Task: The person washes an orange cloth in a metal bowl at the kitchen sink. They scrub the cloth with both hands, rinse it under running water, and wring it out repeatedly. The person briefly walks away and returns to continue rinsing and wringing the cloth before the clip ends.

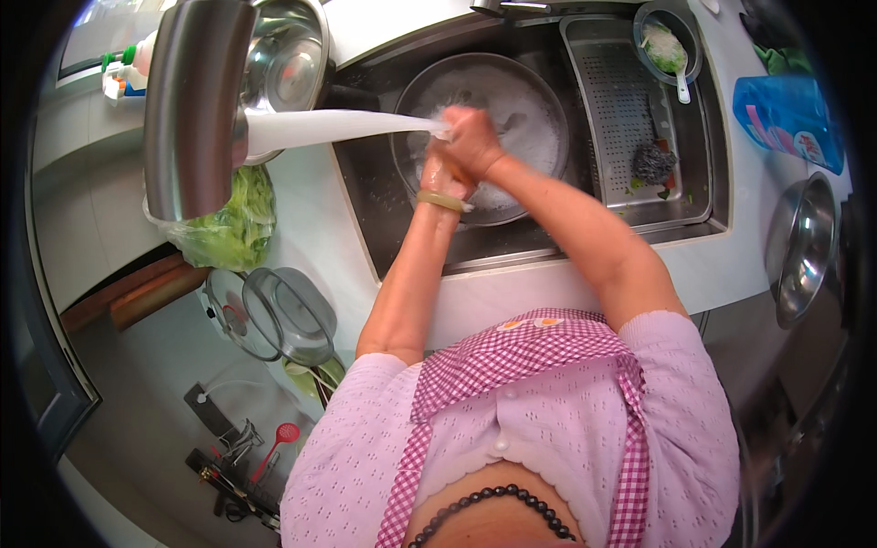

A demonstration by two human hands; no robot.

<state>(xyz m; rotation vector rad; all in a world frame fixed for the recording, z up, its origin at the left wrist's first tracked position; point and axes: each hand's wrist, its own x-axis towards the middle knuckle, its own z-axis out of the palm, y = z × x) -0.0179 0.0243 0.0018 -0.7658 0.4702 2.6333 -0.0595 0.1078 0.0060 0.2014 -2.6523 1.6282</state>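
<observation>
A wide stream of water (329, 130) runs from the metal faucet (199, 109) onto my hands above a round pan (541, 103) full of foamy water in the sink. My left hand (442, 171), wet and with a pale bangle (442, 201) at its wrist, is pressed against my right hand. Blurred and curled, my right hand (473, 140) lies over the fingers of my left. Whether anything small is between the palms is hidden.
Right in the sink, a perforated tray (616, 130) holds a steel scourer (653, 163) and a bowl with a spoon (683, 85). A blue bottle (788, 123) and steel bowl (805, 253) stand rightward. Bagged greens (240, 226) and a steel basin (294, 61) are at left.
</observation>
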